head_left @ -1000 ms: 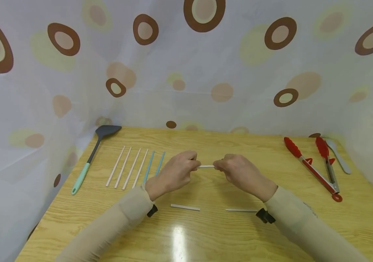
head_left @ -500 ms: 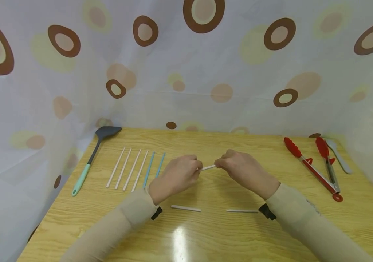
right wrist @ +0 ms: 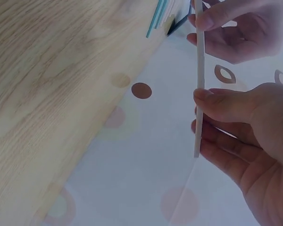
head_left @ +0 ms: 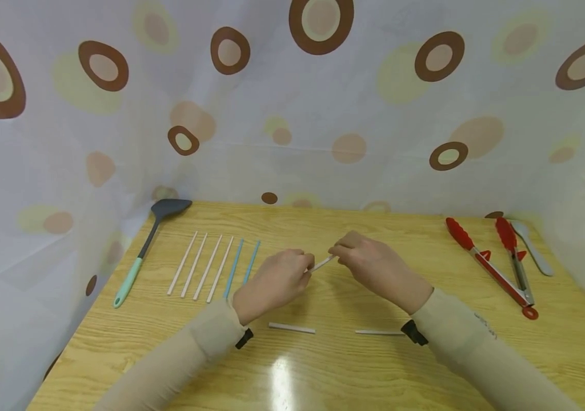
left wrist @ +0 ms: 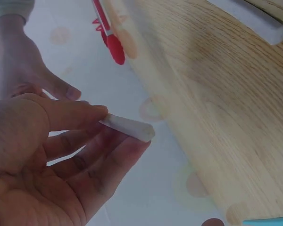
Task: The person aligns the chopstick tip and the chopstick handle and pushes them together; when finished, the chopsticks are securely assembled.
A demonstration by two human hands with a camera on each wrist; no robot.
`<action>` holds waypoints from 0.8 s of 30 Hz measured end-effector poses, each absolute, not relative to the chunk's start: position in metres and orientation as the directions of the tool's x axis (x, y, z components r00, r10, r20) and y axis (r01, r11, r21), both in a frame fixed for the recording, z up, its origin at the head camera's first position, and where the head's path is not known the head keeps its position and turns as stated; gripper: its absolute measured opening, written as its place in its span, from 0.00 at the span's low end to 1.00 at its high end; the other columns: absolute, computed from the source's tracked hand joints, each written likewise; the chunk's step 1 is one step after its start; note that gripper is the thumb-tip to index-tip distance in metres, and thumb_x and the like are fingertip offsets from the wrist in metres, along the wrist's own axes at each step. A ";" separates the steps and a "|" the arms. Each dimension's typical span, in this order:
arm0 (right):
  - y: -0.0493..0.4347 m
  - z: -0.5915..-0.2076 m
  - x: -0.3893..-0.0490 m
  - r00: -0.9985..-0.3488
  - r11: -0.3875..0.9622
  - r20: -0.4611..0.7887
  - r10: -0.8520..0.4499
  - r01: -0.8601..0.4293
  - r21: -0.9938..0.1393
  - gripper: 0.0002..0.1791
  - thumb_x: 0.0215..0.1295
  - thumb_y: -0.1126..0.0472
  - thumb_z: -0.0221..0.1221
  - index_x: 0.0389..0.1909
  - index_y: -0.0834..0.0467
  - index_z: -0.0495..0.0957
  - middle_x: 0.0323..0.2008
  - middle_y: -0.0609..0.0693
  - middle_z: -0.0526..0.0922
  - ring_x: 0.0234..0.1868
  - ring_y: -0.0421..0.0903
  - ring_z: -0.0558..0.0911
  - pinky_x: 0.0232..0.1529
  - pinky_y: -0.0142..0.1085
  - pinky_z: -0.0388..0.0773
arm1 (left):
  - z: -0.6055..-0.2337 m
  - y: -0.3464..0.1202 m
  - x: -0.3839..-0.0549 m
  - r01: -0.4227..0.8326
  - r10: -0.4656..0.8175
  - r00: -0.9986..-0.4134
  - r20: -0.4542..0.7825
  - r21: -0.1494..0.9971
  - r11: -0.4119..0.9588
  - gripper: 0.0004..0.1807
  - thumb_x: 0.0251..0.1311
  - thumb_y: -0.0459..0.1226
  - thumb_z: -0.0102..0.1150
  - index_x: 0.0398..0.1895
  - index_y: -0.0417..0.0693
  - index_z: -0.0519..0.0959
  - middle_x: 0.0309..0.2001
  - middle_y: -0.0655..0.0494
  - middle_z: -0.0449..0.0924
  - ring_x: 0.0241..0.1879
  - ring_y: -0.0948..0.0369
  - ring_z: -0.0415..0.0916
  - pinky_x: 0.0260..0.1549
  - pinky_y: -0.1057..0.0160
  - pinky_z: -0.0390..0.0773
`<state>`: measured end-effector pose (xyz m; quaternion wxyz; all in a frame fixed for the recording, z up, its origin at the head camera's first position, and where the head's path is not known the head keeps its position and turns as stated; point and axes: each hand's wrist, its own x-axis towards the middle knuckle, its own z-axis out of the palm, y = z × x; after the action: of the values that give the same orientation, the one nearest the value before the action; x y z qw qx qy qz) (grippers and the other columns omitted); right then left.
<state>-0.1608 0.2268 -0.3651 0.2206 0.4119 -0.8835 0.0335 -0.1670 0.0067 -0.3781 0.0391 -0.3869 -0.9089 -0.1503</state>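
A slim white stick (head_left: 321, 263) is held in the air between the two hands over the middle of the table. My left hand (head_left: 278, 279) pinches its left part between thumb and fingers; in the left wrist view the blunt end of the stick (left wrist: 129, 127) juts past the fingertips. With thumb and fingertips my right hand (head_left: 377, 271) pinches the other part, and the stick (right wrist: 201, 61) stretches across both hands in the right wrist view. Two short white sticks lie on the table nearer the body, one at left (head_left: 291, 328) and one at right (head_left: 379, 332).
Several longer white sticks (head_left: 201, 267) and two blue sticks (head_left: 233, 268) lie in a row left of the hands. A turner (head_left: 147, 240) with a mint handle lies at the far left. Red-tipped tongs (head_left: 498, 271) and a pale utensil (head_left: 533, 248) lie at right. Patterned cloth (head_left: 292, 114) surrounds the table.
The held stick has gone from nearly level to slanting, its right end higher. My right hand has moved slightly left and up; the left hand sits a little lower.
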 end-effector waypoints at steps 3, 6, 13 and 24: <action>0.229 -0.362 -0.159 -0.553 0.650 0.431 -0.713 -0.752 0.110 0.21 0.47 0.77 0.73 0.44 0.63 0.82 0.39 0.54 0.79 0.43 0.50 0.81 0.36 0.35 0.82 | -0.378 0.004 -0.170 0.677 0.672 -0.727 0.140 0.306 0.669 0.04 0.66 0.29 0.59 0.38 0.40 0.82 0.33 0.52 0.81 0.26 0.65 0.74 0.22 0.73 0.73; 0.232 -0.361 -0.157 -0.555 0.645 0.429 -0.713 -0.758 0.092 0.22 0.45 0.77 0.74 0.43 0.63 0.82 0.39 0.54 0.79 0.43 0.50 0.81 0.37 0.35 0.82 | -0.379 0.000 -0.174 0.638 0.654 -0.750 0.104 0.377 0.672 0.03 0.65 0.28 0.58 0.37 0.38 0.81 0.32 0.51 0.81 0.22 0.66 0.72 0.19 0.72 0.73; 0.246 -0.369 -0.148 -0.628 0.676 0.339 -0.700 -0.736 0.032 0.20 0.43 0.74 0.76 0.39 0.62 0.83 0.36 0.53 0.81 0.38 0.49 0.81 0.35 0.35 0.82 | -0.388 -0.017 -0.187 0.568 0.615 -0.784 0.084 0.496 0.656 0.04 0.64 0.28 0.61 0.37 0.32 0.80 0.29 0.48 0.81 0.19 0.66 0.75 0.21 0.69 0.77; 0.261 -0.378 -0.126 -0.748 0.744 -0.042 -0.662 -0.650 -0.154 0.11 0.53 0.66 0.73 0.36 0.58 0.83 0.35 0.49 0.84 0.35 0.46 0.83 0.34 0.37 0.81 | -0.407 -0.046 -0.195 0.410 0.517 -0.855 -0.024 0.577 0.706 0.23 0.58 0.23 0.58 0.06 0.43 0.70 0.06 0.61 0.63 0.05 0.68 0.58 0.06 0.72 0.59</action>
<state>-0.1264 0.2612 -0.3777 -0.0470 0.3519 -0.9326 0.0649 -0.1945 -0.0463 -0.4066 -0.0927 -0.2525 -0.9189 -0.2888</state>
